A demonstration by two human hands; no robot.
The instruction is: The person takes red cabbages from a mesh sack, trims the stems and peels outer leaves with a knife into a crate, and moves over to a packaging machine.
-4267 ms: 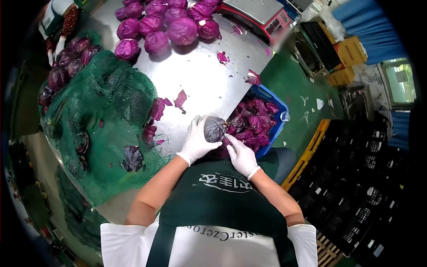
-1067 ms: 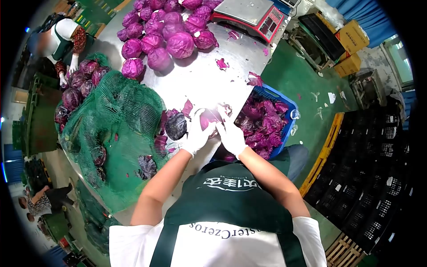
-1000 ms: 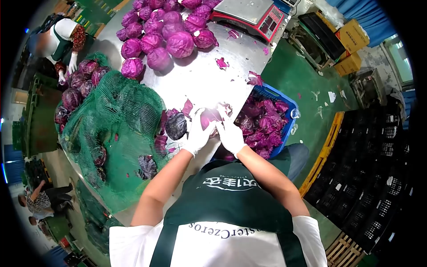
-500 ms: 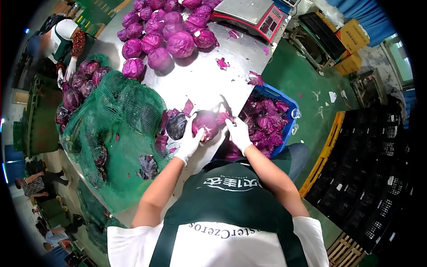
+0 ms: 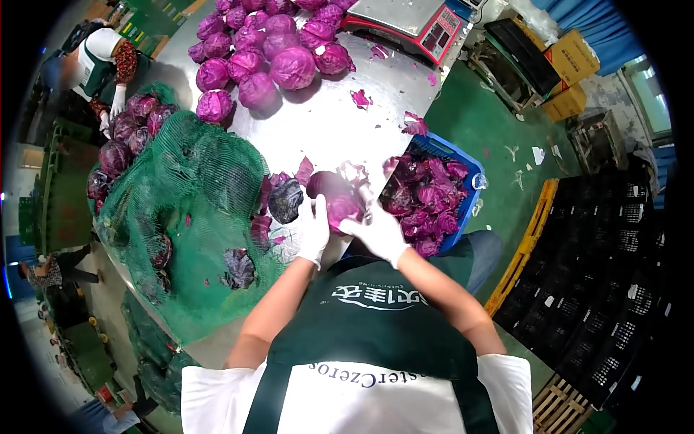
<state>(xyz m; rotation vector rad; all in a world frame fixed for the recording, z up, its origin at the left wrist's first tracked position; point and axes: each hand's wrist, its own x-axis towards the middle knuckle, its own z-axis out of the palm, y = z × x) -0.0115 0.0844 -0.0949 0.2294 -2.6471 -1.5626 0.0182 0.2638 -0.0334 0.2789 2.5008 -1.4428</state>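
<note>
A peeled red cabbage (image 5: 341,206) is between my hands over the metal table's near edge. My left hand (image 5: 314,230), in a white glove, grips its left side. My right hand (image 5: 382,233), also gloved, has its thumb on the cabbage and its fingers curled around what seems a small knife; the blade is blurred. Pale, smeared leaf shows above the cabbage. Just left lies a dark, unpeeled cabbage (image 5: 285,201) with loose purple leaves (image 5: 262,230) around it. At my right stands a blue crate (image 5: 477,181) full of purple leaves.
Peeled cabbages (image 5: 293,69) are heaped at the table's far side, beside a red scale (image 5: 439,36). Green netting (image 5: 202,239) covers the left side. Another person (image 5: 101,61) handles unpeeled cabbages (image 5: 134,126) there. Black crates (image 5: 585,275) stand at far right.
The cabbage has turned between my hands. My right hand has shifted slightly lower, with its thumb now across the cabbage. The dark curved blade seen above it earlier no longer shows clearly.
</note>
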